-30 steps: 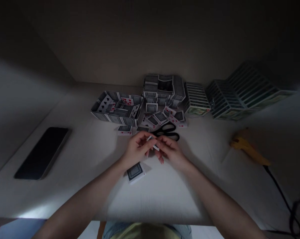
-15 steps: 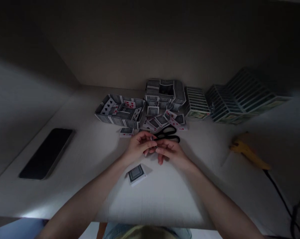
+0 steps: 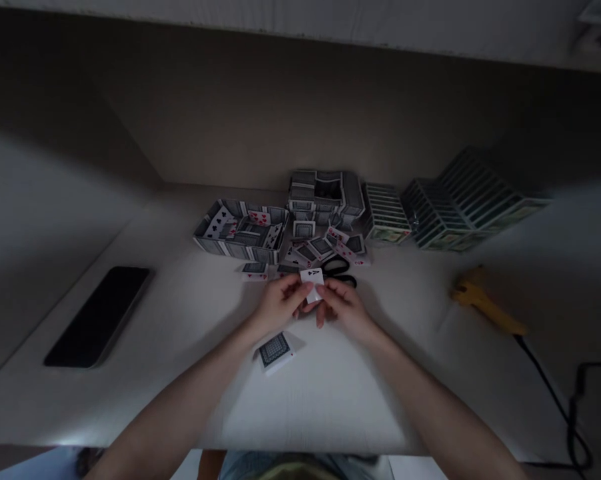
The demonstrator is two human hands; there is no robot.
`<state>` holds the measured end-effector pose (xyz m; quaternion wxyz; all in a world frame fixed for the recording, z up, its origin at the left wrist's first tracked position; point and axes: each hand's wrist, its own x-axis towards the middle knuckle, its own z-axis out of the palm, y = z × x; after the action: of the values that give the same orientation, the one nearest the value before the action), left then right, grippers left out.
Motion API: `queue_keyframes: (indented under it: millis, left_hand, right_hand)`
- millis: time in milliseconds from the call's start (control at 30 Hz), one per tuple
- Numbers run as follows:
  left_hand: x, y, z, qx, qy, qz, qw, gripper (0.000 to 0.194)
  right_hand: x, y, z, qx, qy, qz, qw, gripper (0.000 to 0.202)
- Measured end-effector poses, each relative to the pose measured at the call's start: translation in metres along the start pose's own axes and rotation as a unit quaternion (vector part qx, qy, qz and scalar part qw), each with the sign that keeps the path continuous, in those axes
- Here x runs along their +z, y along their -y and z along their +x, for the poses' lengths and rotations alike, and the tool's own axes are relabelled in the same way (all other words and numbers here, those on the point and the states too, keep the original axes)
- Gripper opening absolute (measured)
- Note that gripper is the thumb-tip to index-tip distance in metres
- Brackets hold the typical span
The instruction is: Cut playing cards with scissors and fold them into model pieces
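Observation:
Between my two hands is a small playing card (image 3: 310, 279), an ace with its face turned up toward me. My left hand (image 3: 279, 303) pinches its left edge, thumb on the face. On the other edge my right hand (image 3: 344, 305) grips it the same way, thumb on top and fingers partly hidden below. Just behind the hands lie black-handled scissors (image 3: 348, 280), their blades hidden. A stack of cards (image 3: 275, 351), patterned back up, sits on the table in front of my left wrist.
Loose cards (image 3: 320, 248) are scattered behind the scissors. Farther back stand an open box made of cards (image 3: 230, 251), a card-built structure (image 3: 303, 190) and stepped card racks (image 3: 460, 213). A phone (image 3: 98, 319) lies left; a yellow glue gun (image 3: 490, 310) with a black cord lies right.
The card between my hands has turned from nearly edge-on to face up, showing the ace. My thumbs now rest on its face. The camera view has tilted slightly upward.

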<state>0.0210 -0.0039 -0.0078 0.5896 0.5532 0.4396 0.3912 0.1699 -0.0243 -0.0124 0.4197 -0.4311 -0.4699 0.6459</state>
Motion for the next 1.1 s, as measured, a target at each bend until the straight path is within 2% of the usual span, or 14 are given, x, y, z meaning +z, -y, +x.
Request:
queue_keyframes:
  millis: [100, 267, 367, 433, 500, 533, 600, 700, 833, 1000, 1100]
  left_hand:
    - [0.0, 0.004, -0.001, 0.022, 0.003, 0.026, 0.999, 0.026]
    - [-0.003, 0.014, 0.003, 0.008, -0.018, 0.026, 0.999, 0.03]
    - [-0.002, 0.014, 0.003, -0.002, -0.028, 0.005, 1.0, 0.03]
    - [-0.001, 0.012, 0.003, -0.011, -0.038, -0.011, 0.999, 0.029]
    - [0.0, 0.009, 0.002, -0.02, -0.045, -0.027, 0.998, 0.027]
    - [0.0, 0.008, 0.002, -0.021, -0.049, -0.033, 0.998, 0.025]
    - [0.001, 0.006, 0.001, -0.019, -0.06, -0.038, 0.997, 0.024]
    - [0.001, 0.006, 0.003, -0.013, -0.077, -0.033, 0.996, 0.022]
    - [-0.001, 0.007, 0.005, -0.012, -0.1, -0.031, 0.994, 0.024]
    - [-0.007, 0.007, 0.006, -0.015, -0.118, -0.039, 0.992, 0.028]
    - [-0.014, 0.005, 0.007, 0.02, -0.156, 0.006, 0.988, 0.036]
  right_hand:
    - [0.001, -0.003, 0.001, -0.012, -0.018, -0.025, 0.999, 0.032]
    - [0.003, -0.009, 0.001, -0.023, -0.015, -0.077, 0.997, 0.035]
    - [-0.004, -0.008, 0.0, -0.061, -0.061, -0.145, 0.986, 0.033]
    - [-0.013, -0.005, -0.002, -0.119, -0.117, -0.22, 0.961, 0.025]
    - [-0.025, -0.001, -0.002, -0.183, -0.158, -0.306, 0.921, 0.019]
    - [-0.031, 0.002, -0.003, -0.21, -0.163, -0.351, 0.898, 0.022]
    - [-0.04, 0.006, -0.003, -0.236, -0.126, -0.449, 0.852, 0.039]
    - [-0.045, 0.009, -0.002, -0.224, -0.082, -0.536, 0.809, 0.047]
    - [-0.041, 0.011, -0.004, -0.191, -0.042, -0.571, 0.797, 0.047]
    - [-0.03, 0.021, -0.015, -0.135, -0.084, -0.609, 0.777, 0.031]
    - [-0.023, 0.024, -0.02, -0.112, -0.096, -0.604, 0.783, 0.024]
